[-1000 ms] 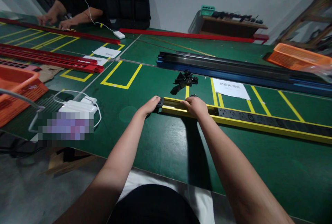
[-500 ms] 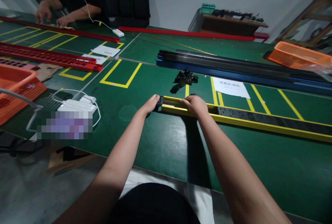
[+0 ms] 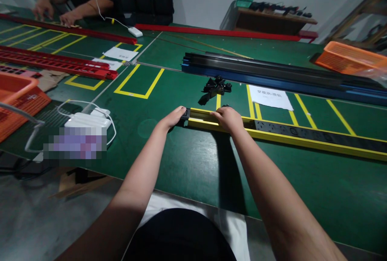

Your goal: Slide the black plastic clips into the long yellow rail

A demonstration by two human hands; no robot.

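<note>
A long yellow rail with a black socket strip inside [image 3: 302, 137] lies across the green table [image 3: 187, 164] in front of me. My left hand [image 3: 173, 117] presses against the black end cap [image 3: 184, 112] at the rail's left end. My right hand [image 3: 228, 118] rests on top of the rail a little to the right, fingers curled over it. A small heap of black plastic parts [image 3: 215, 87] lies just beyond the rail.
Black and blue rails [image 3: 272, 76] lie farther back, red rails [image 3: 57, 64] at left. Orange baskets stand at left [image 3: 18, 100] and back right [image 3: 350, 60]. A white power adapter with cable [image 3: 87, 119], paper labels [image 3: 270, 97], and another person's hands [image 3: 54, 11] at the far left.
Both hands stay on the rail's left end. The view has shifted slightly, so everything sits a little higher in the frame. The other person's hands have moved along the far red rail.
</note>
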